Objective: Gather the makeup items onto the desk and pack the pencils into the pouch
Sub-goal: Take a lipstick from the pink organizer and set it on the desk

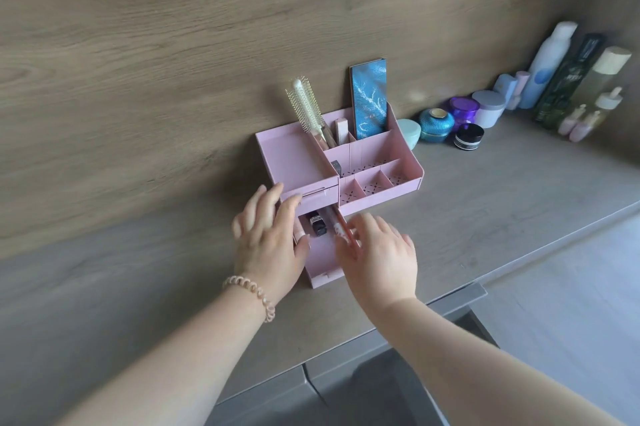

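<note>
A pink plastic organizer (374, 152) stands on the grey desk (485, 217) against the wood wall. Its lower drawer (323, 269) is pulled out toward me. Inside lie a black lipstick (318, 223) and a pink patterned pencil-like tube (341, 230). My left hand (268, 242) rests on the drawer's left side, fingers spread and touching the upper drawer front. My right hand (381, 252) hovers over the drawer's right side, fingertips at the pink tube, fingers apart. Upright in the back compartments are a round hairbrush (306, 107), a blue palette (369, 101) and a pink lipstick tube (341, 131).
Jars stand in a row to the organizer's right: mint (410, 133), teal (435, 124), black (468, 136), purple (463, 110), white (488, 108). Tall bottles (568, 75) line the far right wall. The desk edge and grey drawers (346, 380) lie below my arms.
</note>
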Available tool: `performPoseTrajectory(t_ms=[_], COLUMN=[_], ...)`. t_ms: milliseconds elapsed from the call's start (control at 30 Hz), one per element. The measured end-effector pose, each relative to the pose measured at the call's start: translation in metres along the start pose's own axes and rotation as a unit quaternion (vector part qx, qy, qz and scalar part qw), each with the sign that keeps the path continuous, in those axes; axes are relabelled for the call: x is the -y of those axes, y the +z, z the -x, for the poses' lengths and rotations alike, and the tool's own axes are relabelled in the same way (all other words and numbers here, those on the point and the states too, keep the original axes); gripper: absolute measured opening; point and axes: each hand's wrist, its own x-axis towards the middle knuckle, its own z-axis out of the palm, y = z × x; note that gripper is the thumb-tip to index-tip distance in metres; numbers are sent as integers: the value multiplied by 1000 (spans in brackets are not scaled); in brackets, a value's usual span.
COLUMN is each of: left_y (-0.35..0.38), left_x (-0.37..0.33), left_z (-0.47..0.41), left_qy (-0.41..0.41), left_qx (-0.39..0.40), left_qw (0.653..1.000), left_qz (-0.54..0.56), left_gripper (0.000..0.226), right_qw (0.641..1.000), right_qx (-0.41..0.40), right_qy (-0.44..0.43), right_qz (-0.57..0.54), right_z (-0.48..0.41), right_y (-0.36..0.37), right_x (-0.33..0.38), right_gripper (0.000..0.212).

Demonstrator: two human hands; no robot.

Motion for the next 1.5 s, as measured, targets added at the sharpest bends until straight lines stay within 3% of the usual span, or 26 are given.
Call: performPoseTrajectory(t_ms=[100,267,367,433,500,600,833,1000,1100,1233,1367,1500], left_y=[-4,-1,7,8,8,5,11,14,17,18,16,14], left_x=[-7,-14,-11,-11,-14,-23,-25,-25,-27,-27,-29,-31], left_z=[4,1,-2,-6,-11,-18,-23,-27,-29,-31,-30,-29], left_qy=[-15,60,94,66,40,28,9,0,9,24,25,30], left_qx=[-24,-55,63,148,186,206,205,229,228,229,219,229], left_qw=[999,995,985,975,968,964,961,955,954,953,957,956], left_qz=[-28,-57,-128,-153,-162,-167,-185,-190,-193,-199,-188,-183], left_gripper=[21,11,17,6,8,7,12,12,13,14,5,17], right_qw=[995,976,969,964,961,962,964,974,981,994,994,990], right_qx=[39,156,174,188,198,195,193,162,140,80,106,99], right_qy=[-61,-66,-66,-72,-74,-73,-64,-56,-47,-21,7,47], right_qz=[74,135,162,173,177,176,171,150,123,67,18,-87], right_z=[-21,-43,-50,-52,-54,-56,-54,-45,-38,-28,-22,-15], right_y=[15,29,36,41,45,48,44,30,25,23,17,8], right_x=[2,8,9,11,13,16,15,12,5,-10,-21,-26], right_gripper=[16,21,22,26,29,17,10,19,24,16,21,13])
